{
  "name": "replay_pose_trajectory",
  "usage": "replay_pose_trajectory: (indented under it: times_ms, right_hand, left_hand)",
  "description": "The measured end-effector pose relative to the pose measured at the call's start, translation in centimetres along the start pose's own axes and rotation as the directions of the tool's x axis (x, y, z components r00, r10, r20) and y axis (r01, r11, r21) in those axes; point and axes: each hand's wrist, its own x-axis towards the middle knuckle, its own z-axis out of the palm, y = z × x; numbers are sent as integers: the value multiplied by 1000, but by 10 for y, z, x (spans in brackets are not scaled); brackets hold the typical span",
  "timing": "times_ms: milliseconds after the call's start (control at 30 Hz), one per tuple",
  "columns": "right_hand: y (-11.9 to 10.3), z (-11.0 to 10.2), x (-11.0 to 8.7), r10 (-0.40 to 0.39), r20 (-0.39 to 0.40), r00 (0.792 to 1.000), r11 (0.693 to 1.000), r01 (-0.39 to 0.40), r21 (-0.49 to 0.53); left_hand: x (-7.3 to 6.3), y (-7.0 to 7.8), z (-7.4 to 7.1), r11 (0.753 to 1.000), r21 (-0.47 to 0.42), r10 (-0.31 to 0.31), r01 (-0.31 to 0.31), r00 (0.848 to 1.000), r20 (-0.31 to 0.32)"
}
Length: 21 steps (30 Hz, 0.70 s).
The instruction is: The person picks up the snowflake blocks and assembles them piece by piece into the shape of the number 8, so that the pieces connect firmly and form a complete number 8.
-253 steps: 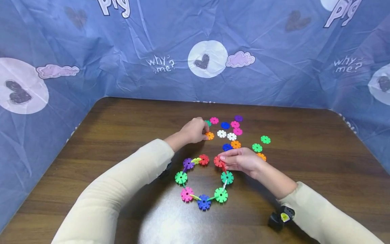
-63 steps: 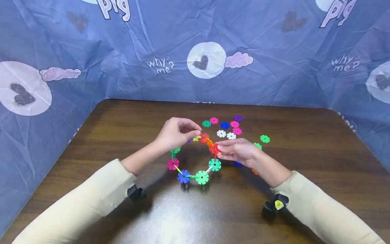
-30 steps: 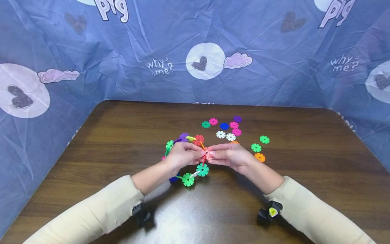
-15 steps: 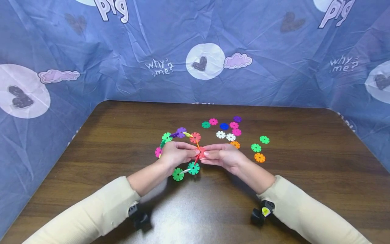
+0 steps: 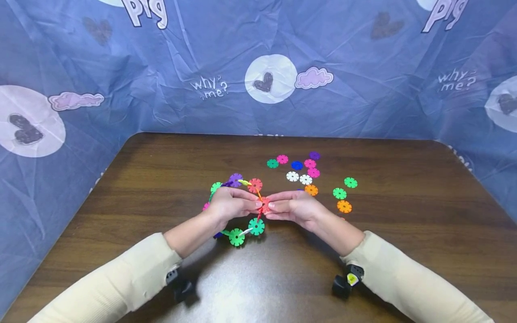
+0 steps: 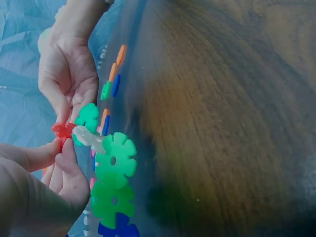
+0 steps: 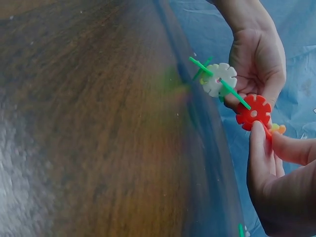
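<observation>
In the head view, a ring of slotted, flower-shaped plastic discs hangs over the table, joined edge to edge. My left hand (image 5: 230, 208) and my right hand (image 5: 299, 208) face each other at its right side. Both pinch one red disc (image 5: 264, 205) between thumb and fingers. An orange disc (image 5: 258, 194), seen edge-on, links it to another red disc (image 5: 255, 185). Below, a teal disc (image 5: 256, 226), a white disc (image 5: 245, 232) and a green disc (image 5: 236, 237) follow. A purple disc (image 5: 236, 180) shows behind; my left hand hides part of the ring.
Loose discs lie on the brown wooden table (image 5: 169, 161) beyond and right of my hands, among them a white disc (image 5: 305, 179), an orange disc (image 5: 344, 206) and a green disc (image 5: 350, 182). A blue printed cloth (image 5: 181, 54) stands behind the table.
My left hand took the orange disc from the table; it now bridges the former gap between the two red discs. Both hands and the ring moved left, and the left hand came onto the red disc.
</observation>
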Motion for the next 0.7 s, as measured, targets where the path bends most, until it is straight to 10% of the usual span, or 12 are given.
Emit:
replay_pose_trajectory:
  times_ms: [500, 700]
  right_hand:
    - [-37, -51, -18, -113, -70, 991, 969, 95, -228]
    - [-27, -73, -26, -148, -113, 983, 807, 54, -588]
  left_hand:
    - [6, 7, -13, 999, -28, 18, -19, 1000, -12]
    - [5, 3, -10, 1000, -20, -9, 9, 1000, -4]
